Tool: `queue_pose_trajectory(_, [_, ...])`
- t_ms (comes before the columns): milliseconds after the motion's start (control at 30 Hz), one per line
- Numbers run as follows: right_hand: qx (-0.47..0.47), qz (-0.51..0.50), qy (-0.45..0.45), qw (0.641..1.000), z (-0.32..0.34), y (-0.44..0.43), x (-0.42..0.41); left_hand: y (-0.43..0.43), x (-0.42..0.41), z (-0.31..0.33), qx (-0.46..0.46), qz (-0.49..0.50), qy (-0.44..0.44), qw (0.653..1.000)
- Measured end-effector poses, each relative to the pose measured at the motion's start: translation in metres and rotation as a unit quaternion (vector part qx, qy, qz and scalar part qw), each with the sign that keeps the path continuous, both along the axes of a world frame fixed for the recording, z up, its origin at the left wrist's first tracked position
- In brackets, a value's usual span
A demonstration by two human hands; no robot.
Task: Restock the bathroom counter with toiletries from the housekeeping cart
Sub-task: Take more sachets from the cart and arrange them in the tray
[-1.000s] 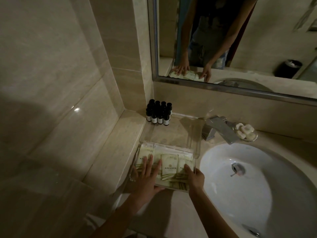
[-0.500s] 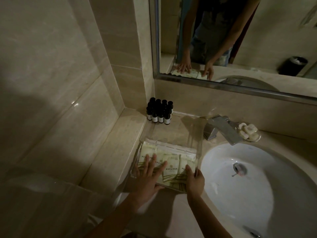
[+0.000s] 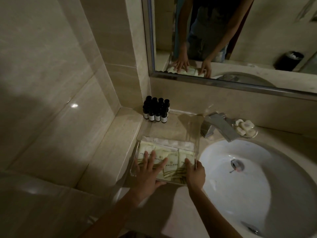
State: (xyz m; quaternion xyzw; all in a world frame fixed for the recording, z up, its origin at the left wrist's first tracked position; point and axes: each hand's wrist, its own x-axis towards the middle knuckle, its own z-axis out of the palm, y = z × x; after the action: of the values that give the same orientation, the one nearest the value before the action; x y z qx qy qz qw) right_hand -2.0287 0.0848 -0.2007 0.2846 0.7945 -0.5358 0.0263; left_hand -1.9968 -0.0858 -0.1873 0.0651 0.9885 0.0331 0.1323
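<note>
Acrylic tray [image 3: 196, 150]: probably light, slick.
Your left hand [image 3: 147, 172] lies flat on sachets [image 3: 173, 152]; right hand [image 3: 195, 174] pinches the right wall, so hold there.

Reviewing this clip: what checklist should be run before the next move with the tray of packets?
1. Left hand flat on the pale striped paper packets: ok.
2. Right hand grips the clear acrylic tray at its right wall: ok.
3. Tray beside the white round sink, not over it: ok.
4. Small dark white-labelled bottles upright, apart from tray: ok.
5. Packet count complete: cannot tell.
</note>
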Motion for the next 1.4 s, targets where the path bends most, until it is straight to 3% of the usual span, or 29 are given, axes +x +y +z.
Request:
queue_pose_trajectory(233, [-0.042, -0.009, 0.004, 0.999, 0.003, -0.006, 0.003, -0.011, -0.005, 0.001, 0.032, 0.114, 0.001, 0.993])
queue_pose_trajectory(367, [-0.051, -0.032, 0.014, 0.998, 0.003, -0.012, 0.003, -0.019, -0.016, 0.008, 0.036, 0.105, -0.042, 0.993])
queue_pose_trajectory(633, [-0.026, -0.034, -0.004, 0.999, 0.011, -0.004, -0.017, -0.010, -0.023, 0.014, 0.049, 0.102, -0.039, 0.993])
queue_pose_trajectory(933, [-0.069, -0.086, 0.006, 0.994, 0.011, -0.007, -0.005, -0.021, -0.019, 0.013, 0.066, 0.078, -0.033, 0.994])
queue_pose_trajectory(1167, [-0.092, -0.100, 0.013, 0.991, 0.012, -0.007, -0.005, -0.030, -0.019, 0.008, 0.082, 0.073, 0.005, 0.994])
queue_pose_trajectory(1300, [-0.097, -0.081, 0.011, 0.992, 0.014, -0.007, -0.012, -0.036, -0.024, 0.003, 0.135, 0.068, 0.100, 0.983])
queue_pose_trajectory(1400, [-0.082, -0.060, 0.010, 0.995, 0.015, -0.009, -0.017, -0.039, -0.032, 0.004, 0.145, 0.064, 0.104, 0.982])
